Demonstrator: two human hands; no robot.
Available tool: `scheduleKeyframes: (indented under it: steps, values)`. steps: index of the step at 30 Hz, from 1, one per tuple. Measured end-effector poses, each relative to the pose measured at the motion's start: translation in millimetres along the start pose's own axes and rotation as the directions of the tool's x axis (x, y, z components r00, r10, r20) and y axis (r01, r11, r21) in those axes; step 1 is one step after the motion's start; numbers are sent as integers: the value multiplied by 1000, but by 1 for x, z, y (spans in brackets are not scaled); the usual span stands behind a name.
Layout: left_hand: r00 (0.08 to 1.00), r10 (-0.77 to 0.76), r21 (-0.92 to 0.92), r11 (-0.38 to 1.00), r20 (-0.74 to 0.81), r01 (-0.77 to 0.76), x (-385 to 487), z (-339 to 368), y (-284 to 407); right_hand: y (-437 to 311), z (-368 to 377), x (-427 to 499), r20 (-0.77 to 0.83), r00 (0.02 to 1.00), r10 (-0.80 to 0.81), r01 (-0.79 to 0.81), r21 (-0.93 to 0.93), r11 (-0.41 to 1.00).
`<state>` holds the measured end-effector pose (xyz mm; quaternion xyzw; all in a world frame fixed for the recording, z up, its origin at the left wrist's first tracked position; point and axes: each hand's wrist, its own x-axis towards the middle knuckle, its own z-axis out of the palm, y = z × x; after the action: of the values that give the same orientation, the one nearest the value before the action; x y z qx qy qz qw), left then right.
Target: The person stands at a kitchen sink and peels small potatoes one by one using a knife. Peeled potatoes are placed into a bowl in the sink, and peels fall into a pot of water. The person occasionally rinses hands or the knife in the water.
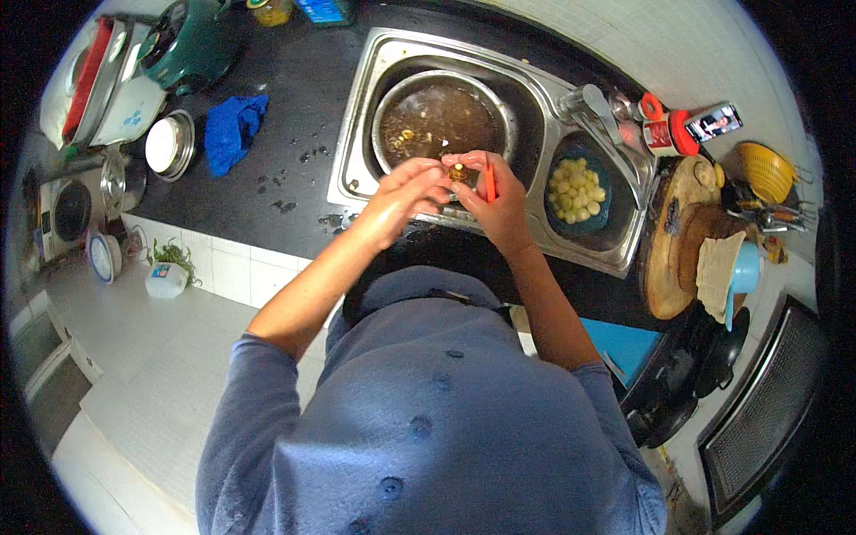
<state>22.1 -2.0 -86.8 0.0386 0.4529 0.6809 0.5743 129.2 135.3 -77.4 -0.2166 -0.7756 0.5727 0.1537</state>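
Note:
Over the near rim of a round metal basin [509, 127], my right hand [491, 194] holds a small brownish-yellow round piece [459, 172], which looks partly peeled. An orange-red handle [490, 183], perhaps of a small knife, is also in that hand. Close beside on the left is my left hand [409, 194], its fingers curled near the piece; whether they touch or hold it cannot be told. Murky brown water [441, 114] with floating bits fills the basin, which stands in the large sink bowl. Pale peeled round pieces [576, 190] lie in a dark colander in the smaller bowl.
A tap [605, 114] stands at the double steel sink's right. A blue cloth [234, 134] and metal bowls [170, 145] lie on the dark counter at left. Wooden boards [669, 247], a red-lidded jar [662, 136], a phone [714, 122] and a yellow basket [766, 172] are at right.

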Motion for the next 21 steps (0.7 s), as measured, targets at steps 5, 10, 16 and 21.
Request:
scheduleKeyframes:
  steps: [5,10,16,21]
  values:
    - [995,98,-275,956,-30,-103,-2,26,2,-16,3,5,25,982,-187,188,-128,974]
    - [961,277,-134,952,-12,-276,-14,21,11,-23,-39,6,262,928,265,-300,103,948]
    - [960,279,-218,937,4,-271,-24,34,29,-17,-59,4,31,975,221,-189,-410,892]
    - [941,335,-74,941,48,-331,-27,45,39,-42,-67,0,39,999,35,-23,-277,961]
